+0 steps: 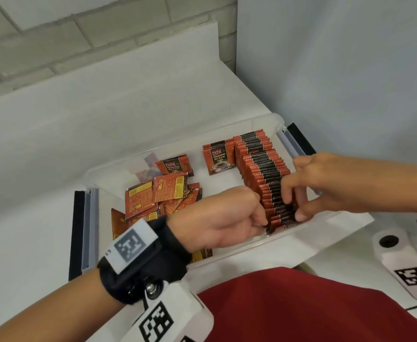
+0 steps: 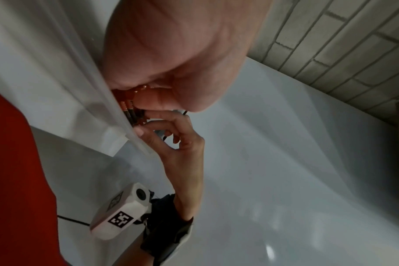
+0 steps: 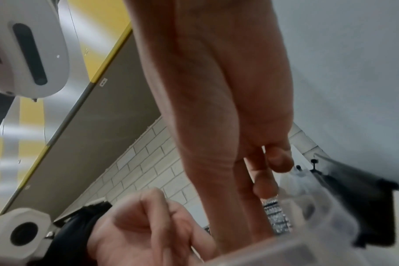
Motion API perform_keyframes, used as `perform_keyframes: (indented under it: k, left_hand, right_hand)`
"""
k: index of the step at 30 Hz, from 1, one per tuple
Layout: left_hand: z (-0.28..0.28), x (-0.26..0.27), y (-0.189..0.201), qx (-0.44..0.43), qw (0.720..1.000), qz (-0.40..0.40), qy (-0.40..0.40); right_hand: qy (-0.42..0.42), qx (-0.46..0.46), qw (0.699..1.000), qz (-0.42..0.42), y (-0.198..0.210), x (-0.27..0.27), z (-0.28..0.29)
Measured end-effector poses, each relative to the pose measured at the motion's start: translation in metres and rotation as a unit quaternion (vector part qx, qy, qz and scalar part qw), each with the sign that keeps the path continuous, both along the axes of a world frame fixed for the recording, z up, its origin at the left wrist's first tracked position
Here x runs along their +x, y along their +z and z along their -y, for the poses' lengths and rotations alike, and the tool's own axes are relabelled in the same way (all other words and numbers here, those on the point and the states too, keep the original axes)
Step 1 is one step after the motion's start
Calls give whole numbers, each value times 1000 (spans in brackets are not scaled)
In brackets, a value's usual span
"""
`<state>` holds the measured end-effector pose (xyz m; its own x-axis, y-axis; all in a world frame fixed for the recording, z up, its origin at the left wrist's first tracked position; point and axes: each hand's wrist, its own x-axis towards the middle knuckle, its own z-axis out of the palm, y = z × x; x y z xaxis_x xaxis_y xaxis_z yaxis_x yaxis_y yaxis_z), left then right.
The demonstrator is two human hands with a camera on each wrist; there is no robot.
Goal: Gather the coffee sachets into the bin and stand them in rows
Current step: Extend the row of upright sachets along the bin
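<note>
Both hands work the near end of the standing row of sachets (image 1: 266,178) in the clear bin (image 1: 330,219): left hand (image 1: 223,218) fingers pinch a sachet, right hand (image 1: 326,183) fingers clamp the row.

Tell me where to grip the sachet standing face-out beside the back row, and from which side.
Pinch the face-out sachet by its top edge, coming from above. It stands leaning on the upright row, so only the top and printed face are free; the bin floor in front leaves finger room.
</note>
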<state>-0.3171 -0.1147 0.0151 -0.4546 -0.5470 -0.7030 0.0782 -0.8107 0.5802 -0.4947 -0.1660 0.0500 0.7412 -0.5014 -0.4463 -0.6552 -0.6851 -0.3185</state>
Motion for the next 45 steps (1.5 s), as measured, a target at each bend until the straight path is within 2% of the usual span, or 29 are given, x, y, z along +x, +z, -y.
perform_keyframes:
  k: [7,9,12,17,21,26,31,34,37,39,42,45]
  left_hand:
    - [-1,1,-1,2,1000,3,-12]
    - [-2,2,0,3,1000,5,-17]
    - [-2,-1,2,2,1000,7,-3]
    - [2,-3,3,11,1000,7,17]
    - [2,-1,2,15,1000,-13,11]
    - [1,-3,3,16,1000,-24,12]
    - [-1,4,3,18,999,-42,-16]
    - [0,2,-2,16,997,-57,-39]
    - [3,4,-5,20,996,-51,-70]
    - [1,6,-2,10,996,-25,-84]
    - [2,10,6,-28,997,41,-59]
    - [10,13,4,-39,997,62,-1]
  right_hand:
    - [-7,-37,999,17,-7,-8,2]
    - [-29,-64,995,72,-4,-6,2]
    - [2,-186,970,155,-7,-2,-2]
    - [40,-257,960,104,-26,-6,-8]
    - [32,-262,956,126,-26,-11,-5]
    - [69,-258,955,128,-31,-5,-6]
    - [81,-143,968,190,-8,-13,-7]
    - [112,-75,981,143,-11,-10,-17]
    - [76,-25,992,100,-16,-12,-14]
    - [61,-8,993,101,-11,-12,-8]
    - [8,-15,993,116,5,-6,3]
    - [-18,-105,984,140,12,5,11]
